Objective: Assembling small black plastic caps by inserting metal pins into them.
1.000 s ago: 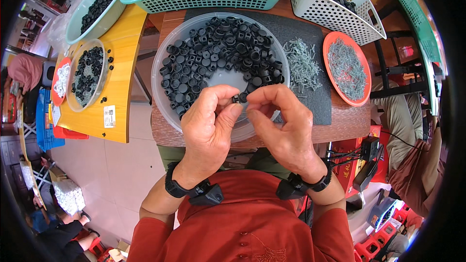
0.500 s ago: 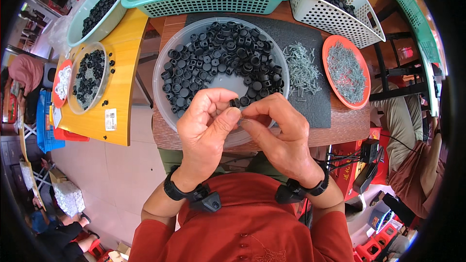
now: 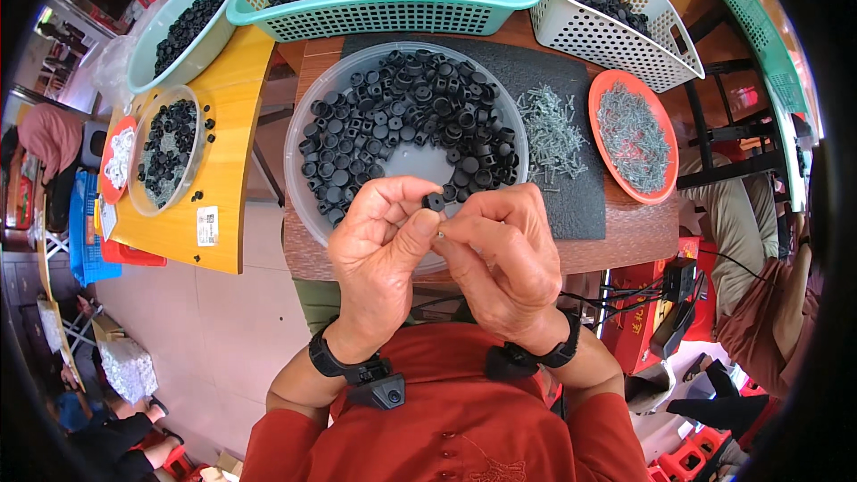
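Between the thumb and fingers of my left hand (image 3: pixel 379 236) is a small black plastic cap (image 3: pixel 433 202). My right hand (image 3: pixel 504 254) is closed in a pinch just beside it, on a thin metal spring (image 3: pixel 440 235) of which only a tip shows. Both hands are over the near rim of a round clear tub (image 3: pixel 297 180), which holds many loose black plastic caps (image 3: pixel 357 129). Right of the tub, a heap of thin metal springs (image 3: pixel 552 132) lies on a dark mat (image 3: pixel 576 205).
An orange plate (image 3: pixel 665 187) of metal pieces stands at the right. Behind are a green basket (image 3: pixel 384 13) and a white basket (image 3: pixel 625 51) with black parts. On the yellow table (image 3: pixel 223 178) at the left stand a bowl (image 3: pixel 198 62) and a clear tub (image 3: pixel 143 201).
The black cap in my left hand has come up into clearer sight. My right fingers have drawn closer together, and less of the spring shows between them.
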`<state>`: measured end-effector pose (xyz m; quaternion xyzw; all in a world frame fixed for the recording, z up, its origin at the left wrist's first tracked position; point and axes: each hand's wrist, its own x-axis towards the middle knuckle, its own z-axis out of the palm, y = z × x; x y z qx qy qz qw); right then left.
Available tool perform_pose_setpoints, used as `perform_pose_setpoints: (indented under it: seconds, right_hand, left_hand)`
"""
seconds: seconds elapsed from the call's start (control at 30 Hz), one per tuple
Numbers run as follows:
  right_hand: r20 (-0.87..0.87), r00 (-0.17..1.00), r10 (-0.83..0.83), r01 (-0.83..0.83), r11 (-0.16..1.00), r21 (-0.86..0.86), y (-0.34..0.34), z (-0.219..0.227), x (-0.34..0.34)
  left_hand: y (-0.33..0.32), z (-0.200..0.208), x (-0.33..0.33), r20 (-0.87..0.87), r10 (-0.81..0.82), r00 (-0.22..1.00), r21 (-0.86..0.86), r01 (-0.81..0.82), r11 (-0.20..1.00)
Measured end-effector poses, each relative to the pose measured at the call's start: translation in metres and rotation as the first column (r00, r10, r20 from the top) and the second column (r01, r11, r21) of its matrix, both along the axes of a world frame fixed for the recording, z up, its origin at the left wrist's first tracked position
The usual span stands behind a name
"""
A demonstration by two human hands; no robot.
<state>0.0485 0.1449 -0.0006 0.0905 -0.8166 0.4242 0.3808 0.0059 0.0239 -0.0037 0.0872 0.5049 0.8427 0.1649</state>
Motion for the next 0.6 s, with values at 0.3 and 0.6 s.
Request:
perform_pose_setpoints:
  seconds: [0.3, 0.6]
  right_hand:
    - [0.104, 0.994, 0.021, -0.006, 0.99, -0.142, 0.01, 0.009, 0.002]
    - [0.173, 0.984, 0.049, -0.042, 0.998, -0.046, 0.011, 0.018, 0.003]
  left_hand:
    - [-0.012, -0.002, -0.008, 0.045, -0.102, 0.994, 0.106, 0.097, 0.99]
    - [-0.015, 0.0, -0.008, 0.047, -0.164, 0.985, 0.072, 0.161, 0.984]
